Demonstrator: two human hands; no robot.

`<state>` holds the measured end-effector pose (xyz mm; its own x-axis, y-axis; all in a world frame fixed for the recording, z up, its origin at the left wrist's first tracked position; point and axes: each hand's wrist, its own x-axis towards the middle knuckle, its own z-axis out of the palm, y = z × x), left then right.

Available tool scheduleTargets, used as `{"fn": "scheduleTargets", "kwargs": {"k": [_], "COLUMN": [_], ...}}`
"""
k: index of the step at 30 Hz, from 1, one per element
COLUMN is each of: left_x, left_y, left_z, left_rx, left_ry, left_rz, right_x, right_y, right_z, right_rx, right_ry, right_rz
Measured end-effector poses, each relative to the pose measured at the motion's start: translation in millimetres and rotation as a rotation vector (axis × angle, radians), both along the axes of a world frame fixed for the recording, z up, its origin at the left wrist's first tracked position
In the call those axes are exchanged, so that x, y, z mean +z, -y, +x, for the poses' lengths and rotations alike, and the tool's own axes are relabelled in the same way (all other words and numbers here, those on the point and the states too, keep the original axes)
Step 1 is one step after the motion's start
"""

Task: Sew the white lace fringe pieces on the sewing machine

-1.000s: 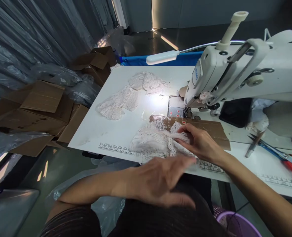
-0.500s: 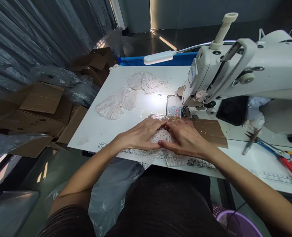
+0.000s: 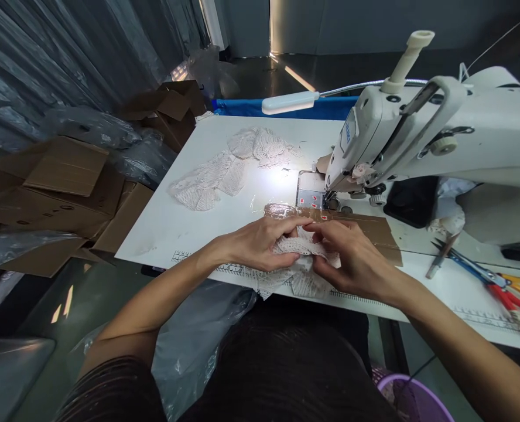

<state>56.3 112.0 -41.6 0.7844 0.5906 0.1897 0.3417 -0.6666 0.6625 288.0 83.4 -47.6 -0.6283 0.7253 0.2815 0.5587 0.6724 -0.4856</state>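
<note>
A piece of white lace fabric (image 3: 301,246) lies bunched at the front edge of the sewing table, part of it draping over the edge. My left hand (image 3: 266,241) grips its left side, thumb below and fingers on top. On the right side my right hand (image 3: 345,252) pinches the same fabric between thumb and fingers. Just beyond my fingertips is a taped cardboard strip (image 3: 374,231), in front of the sewing machine's needle and presser foot (image 3: 329,199). The fabric is apart from the needle. More lace pieces (image 3: 209,181) lie flat on the left of the table.
The white sewing machine (image 3: 418,129) fills the right side, with a lamp (image 3: 288,102) beside its head. Scissors (image 3: 479,269) and red-handled pliers (image 3: 510,299) lie at the right. Cardboard boxes (image 3: 67,181) stand left of the table; a purple basket (image 3: 418,390) is below.
My hands have drawn apart slightly, the right one shifting right. The lace between them is now lifted and folded, showing more of it. The view has shifted slightly.
</note>
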Motion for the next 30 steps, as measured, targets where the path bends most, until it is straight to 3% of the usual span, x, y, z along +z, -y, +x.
{"fn": "scheduleTargets", "kwargs": {"k": [4, 9, 11, 15, 17, 19, 23, 26, 30], "left_x": [12.6, 21.8, 24.6, 29.0, 29.0, 27.7, 26.4, 24.9, 12.5], "left_y": [10.1, 25.4, 30.3, 24.3, 10.9, -6.1, -35.6, -47.5, -54.6], "left_z": [-13.9, -40.1, -53.3, -79.2, -89.1, -95.1, -91.1, -72.2, -42.4], "left_rx": [0.035, 0.050, 0.038, 0.088, 0.127, 0.203, 0.315, 0.252, 0.103], "left_ry": [0.004, -0.091, -0.101, -0.020, -0.051, -0.191, -0.471, -0.410, -0.243], "left_rz": [-0.051, -0.192, -0.273, -0.465, -0.479, -0.376, -0.095, -0.041, -0.129], "right_x": [14.2, 31.0, 31.2, 18.0, 6.9, -4.6, -19.7, -20.6, -16.0], "right_y": [1.3, 3.2, 1.6, -14.0, -28.0, -43.1, -63.8, -66.4, -62.9], "right_z": [5.8, 4.0, 1.2, -10.2, -17.7, -23.6, -27.8, -29.4, -32.4], "right_rx": [-0.017, 0.050, 0.055, 0.037, 0.027, -0.021, -0.143, -0.122, -0.121], "right_ry": [0.077, -0.129, -0.215, -0.354, -0.382, -0.349, -0.173, -0.076, -0.099], "right_rz": [-0.026, -0.298, -0.466, -0.992, -1.114, -1.057, -0.753, -0.597, -0.529]}}
